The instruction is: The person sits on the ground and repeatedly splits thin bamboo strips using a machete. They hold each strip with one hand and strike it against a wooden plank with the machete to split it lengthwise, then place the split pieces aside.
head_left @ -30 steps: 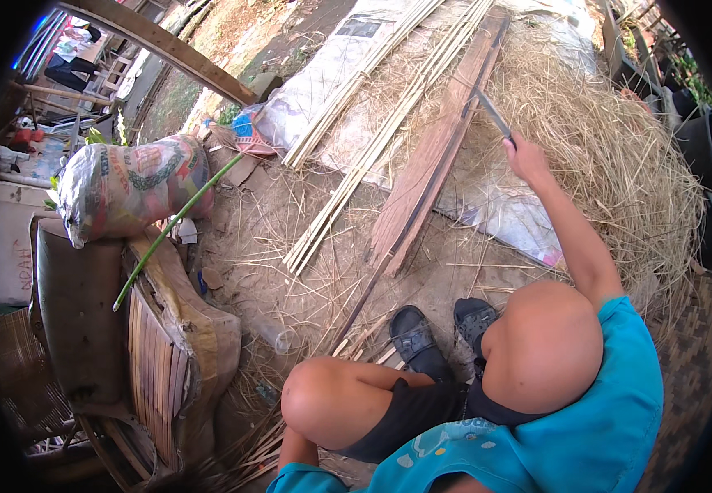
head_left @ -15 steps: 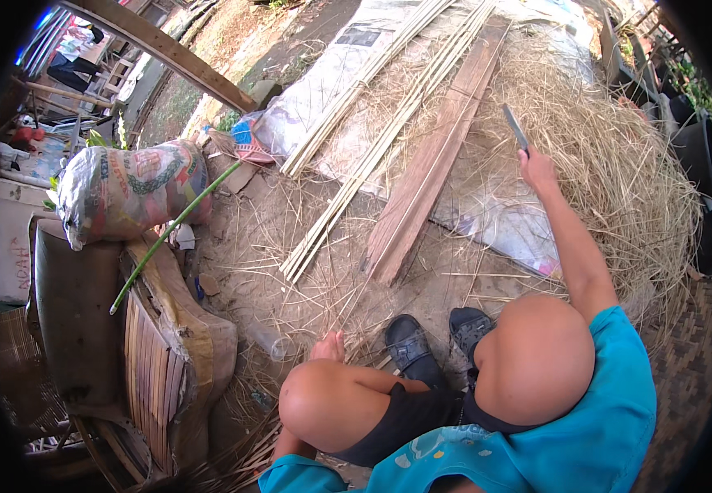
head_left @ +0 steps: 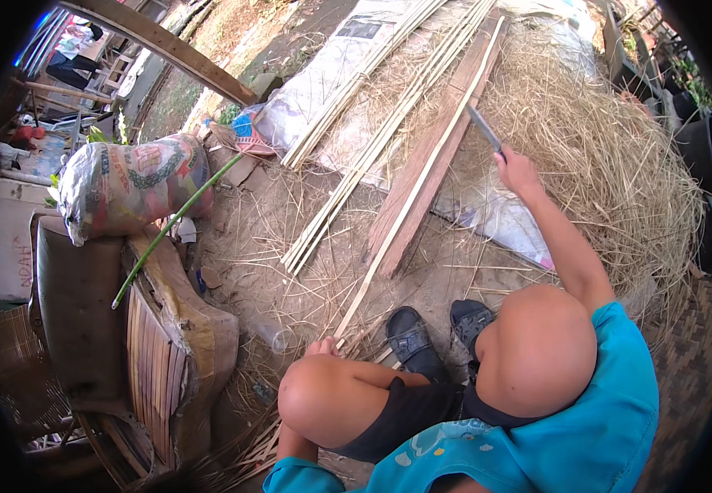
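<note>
Between my knee and the plank, my left hand (head_left: 324,347) is closed on the near end of a long pale bamboo strip (head_left: 413,197). That strip runs away from me along the brown wooden plank (head_left: 389,222), which lies on the ground. Out to the right, my right hand (head_left: 517,170) grips a knife (head_left: 485,130) by its handle. The blade points forward and left, its tip close to the plank's right edge near the strip; whether it touches cannot be told. Several split bamboo strips (head_left: 356,178) lie in bundles left of the plank.
A heap of thin shavings (head_left: 610,156) covers the right side, over a pale sheet (head_left: 307,107). At the left, a stuffed sack (head_left: 138,185) and a green bamboo stalk (head_left: 177,217) rest on a worn slatted seat (head_left: 155,370). Dark tubs (head_left: 701,160) stand far right.
A pale strip now lies along the plank, its near end in my left hand. My right hand and the knife have moved left, toward the plank.
</note>
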The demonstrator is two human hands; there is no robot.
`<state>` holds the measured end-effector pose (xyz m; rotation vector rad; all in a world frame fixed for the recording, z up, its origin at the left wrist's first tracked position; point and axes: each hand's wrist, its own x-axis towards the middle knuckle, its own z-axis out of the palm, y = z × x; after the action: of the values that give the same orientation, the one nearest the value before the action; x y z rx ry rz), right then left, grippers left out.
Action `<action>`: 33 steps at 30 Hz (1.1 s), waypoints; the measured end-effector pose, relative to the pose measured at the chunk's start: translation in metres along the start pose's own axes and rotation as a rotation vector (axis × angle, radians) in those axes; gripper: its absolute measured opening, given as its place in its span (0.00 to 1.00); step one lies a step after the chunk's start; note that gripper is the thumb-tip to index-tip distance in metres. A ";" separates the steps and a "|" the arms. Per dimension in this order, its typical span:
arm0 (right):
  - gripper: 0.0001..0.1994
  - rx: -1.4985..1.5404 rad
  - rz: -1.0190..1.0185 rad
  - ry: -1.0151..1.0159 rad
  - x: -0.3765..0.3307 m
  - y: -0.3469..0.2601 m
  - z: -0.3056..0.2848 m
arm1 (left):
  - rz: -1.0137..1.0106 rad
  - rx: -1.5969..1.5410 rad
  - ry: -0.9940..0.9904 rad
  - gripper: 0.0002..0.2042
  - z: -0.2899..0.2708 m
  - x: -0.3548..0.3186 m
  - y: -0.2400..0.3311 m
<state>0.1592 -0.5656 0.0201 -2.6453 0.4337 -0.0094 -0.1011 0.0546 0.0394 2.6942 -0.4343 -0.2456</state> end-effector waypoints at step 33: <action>0.22 -0.002 -0.292 -0.021 -0.041 -0.032 0.039 | -0.548 -0.399 -0.217 0.25 0.029 0.027 -0.034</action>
<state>0.1332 -0.5093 0.0018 -2.6837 0.0380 -0.0734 -0.0733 0.0647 -0.0032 2.3391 0.2845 -0.7006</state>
